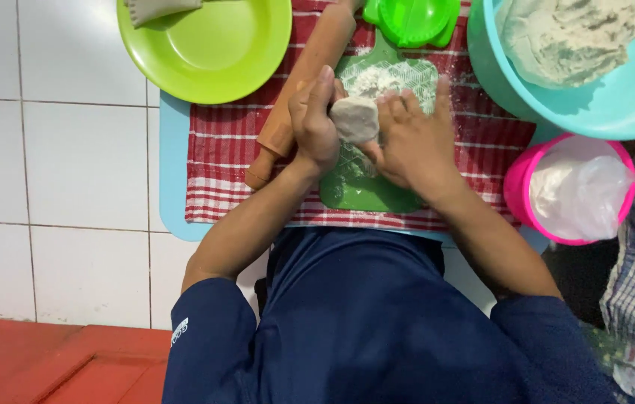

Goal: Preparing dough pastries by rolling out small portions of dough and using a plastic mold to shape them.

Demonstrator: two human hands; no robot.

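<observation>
From the head camera I look straight down at my hands. My left hand (316,123) and right hand (411,142) are both closed around a small pale lump of dough (355,118), pressed between the palms just above a floured green plastic board (366,191). I judge the dough soft, light and a bit tacky, so cupping it from both sides suits it better than pinching. A brown wooden rolling pin (298,90) lies just beside the left hand on a red checked cloth (216,176). No labels show; the only package is a clear plastic bag of white flour in a pink round tub (518,191), right of the board.
</observation>
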